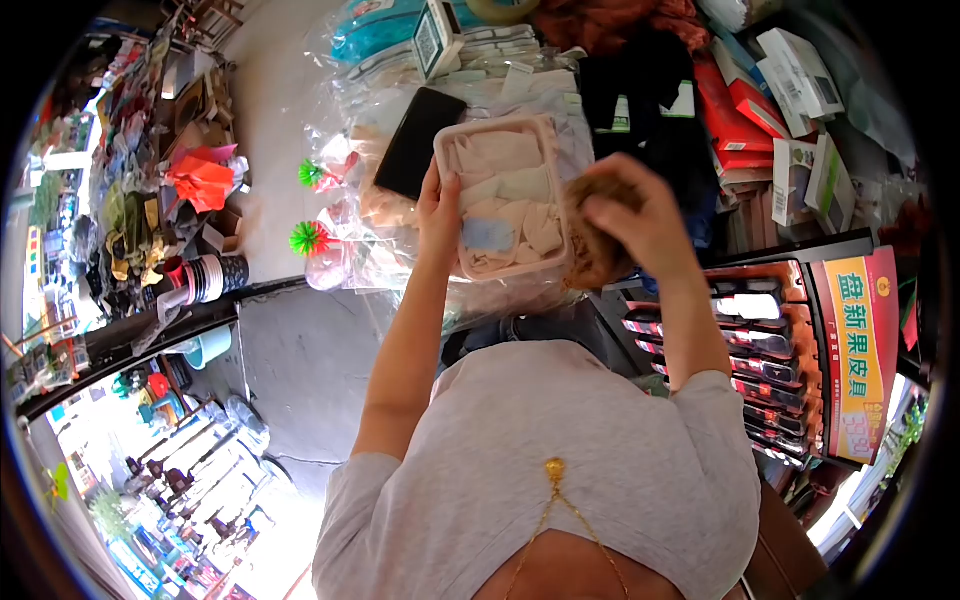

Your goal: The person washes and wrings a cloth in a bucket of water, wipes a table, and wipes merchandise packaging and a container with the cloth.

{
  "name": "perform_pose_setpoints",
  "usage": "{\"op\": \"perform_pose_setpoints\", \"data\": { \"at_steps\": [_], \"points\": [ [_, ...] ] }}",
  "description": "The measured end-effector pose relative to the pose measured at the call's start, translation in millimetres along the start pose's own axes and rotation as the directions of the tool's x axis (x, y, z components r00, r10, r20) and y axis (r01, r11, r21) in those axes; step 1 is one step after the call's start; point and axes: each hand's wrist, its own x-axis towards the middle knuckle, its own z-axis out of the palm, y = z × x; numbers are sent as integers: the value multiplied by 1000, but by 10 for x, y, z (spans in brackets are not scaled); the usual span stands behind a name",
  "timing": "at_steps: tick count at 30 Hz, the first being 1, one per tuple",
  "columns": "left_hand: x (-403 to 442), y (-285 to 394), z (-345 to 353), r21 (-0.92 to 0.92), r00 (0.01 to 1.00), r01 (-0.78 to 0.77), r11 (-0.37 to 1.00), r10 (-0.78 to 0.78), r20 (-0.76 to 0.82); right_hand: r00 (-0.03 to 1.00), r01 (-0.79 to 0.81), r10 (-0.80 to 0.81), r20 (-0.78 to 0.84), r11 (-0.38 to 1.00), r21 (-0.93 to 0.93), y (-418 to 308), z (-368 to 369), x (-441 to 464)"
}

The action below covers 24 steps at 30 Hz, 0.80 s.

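A pale pink plastic box (pixel 556 150) with a rounded rim holds several folded beige pieces of cloth (pixel 500 152) and a small light-blue piece (pixel 489 235). My left hand (pixel 438 208) grips the left side of this box, thumb at the rim. At its right side, my right hand (pixel 640 205) is closed on a crumpled brown bundle (pixel 596 245), which looks like cloth and hangs against the box's edge. Some of the right fingers are slightly blurred. Just left of the box lies a black flat phone-like slab (pixel 420 142).
Plastic-wrapped clothing packs (pixel 370 255) lie underneath. A stand with a printed code (pixel 437 40) is at the back. Black garments (pixel 640 100) and small white boxes (pixel 800 75) sit to the right. A belt display rack (pixel 765 365) stands near my right elbow.
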Motion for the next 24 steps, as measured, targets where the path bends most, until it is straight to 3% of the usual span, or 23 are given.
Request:
{"op": "perform_pose_setpoints", "data": {
  "at_steps": [3,5,6,7,8,9,11,12,17,18,21,23,24],
  "points": [
    [18,-12,-23,59,999,-33,998,33,-1,986,169,-164,-43,938,304,-329,40,128],
    [18,-4,-33,-177,993,48,983,-28,113,991,133,-126,-45,967,217,-275,84,338],
    [29,-8,-43,-190,988,87,978,-61,141,994,100,-93,-63,987,126,-216,109,474],
    [28,-5,-58,-195,989,82,977,-56,134,957,229,-265,-118,940,-252,5,162,616],
    [34,4,-71,-260,981,117,959,-71,179,864,330,-490,-116,725,-605,200,177,695],
    [49,9,-79,-322,971,152,934,-81,224,734,333,-678,-19,385,-861,377,199,746],
    [87,-30,-96,-304,977,130,944,-70,201,857,391,-511,61,570,-722,681,317,700],
    [71,-24,-99,-254,979,145,956,-102,177,871,339,-479,107,430,-837,786,402,633],
    [92,11,-67,-58,987,82,995,-73,146,843,325,-538,26,470,-821,864,632,909],
    [100,12,-79,-54,986,81,995,-73,147,836,405,-536,115,463,-788,863,692,978],
    [126,-32,-155,-155,985,157,975,-143,99,801,546,-529,278,460,-700,861,733,982],
    [137,0,-215,-446,951,303,842,-236,200,747,656,-515,421,466,-593,863,752,919],
    [147,-17,-192,-410,961,270,871,-271,56,720,693,-505,476,476,-542,846,738,877]
  ]
}}
